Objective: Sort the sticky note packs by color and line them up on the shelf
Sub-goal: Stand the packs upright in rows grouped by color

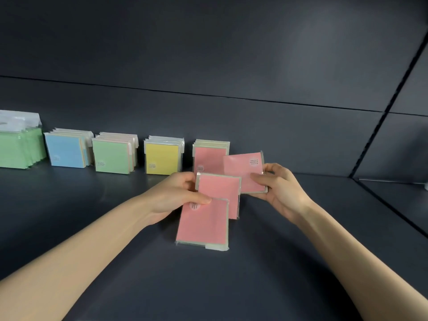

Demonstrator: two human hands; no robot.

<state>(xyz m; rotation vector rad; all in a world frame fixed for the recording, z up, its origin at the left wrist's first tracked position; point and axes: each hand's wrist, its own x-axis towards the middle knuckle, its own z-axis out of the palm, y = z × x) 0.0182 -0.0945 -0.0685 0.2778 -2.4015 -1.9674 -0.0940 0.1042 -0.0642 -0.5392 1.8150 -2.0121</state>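
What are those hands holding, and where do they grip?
The left hand pinches two pink packs near their upper-left corners; right hand grips a third pink pack by its right edge.

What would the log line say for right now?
left hand: grips two pink packs | right hand: grips third pink pack | pink stack: standing on shelf

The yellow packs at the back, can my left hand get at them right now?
Probably not yet: the left hand grips two pink packs, though the shelf toward the yellow packs lies open.
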